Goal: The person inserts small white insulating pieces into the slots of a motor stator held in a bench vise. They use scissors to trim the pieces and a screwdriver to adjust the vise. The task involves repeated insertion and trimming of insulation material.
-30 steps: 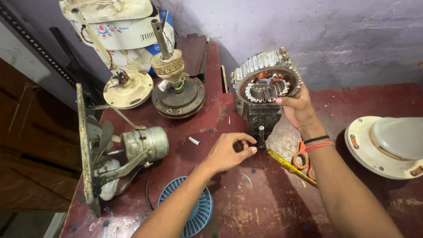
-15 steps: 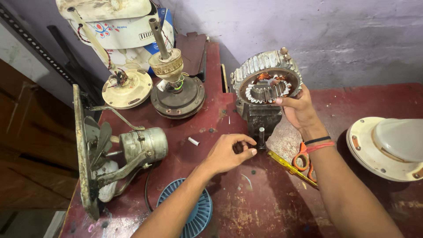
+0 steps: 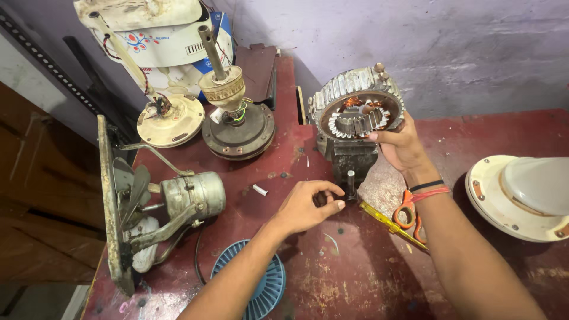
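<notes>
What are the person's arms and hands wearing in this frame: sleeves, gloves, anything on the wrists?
Both forearms are bare, with no sleeves or gloves in view. The right hand has a thin black band and a red thread around its wrist. The left hand wears nothing; no rings are visible on its fingers.

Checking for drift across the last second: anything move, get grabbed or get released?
Nothing visibly changed. The left hand keeps pinching a small dark part by the vise handle; the right hand still steadies the motor stator clamped upright. The scissors and the fan parts on the red table stayed put.
</notes>
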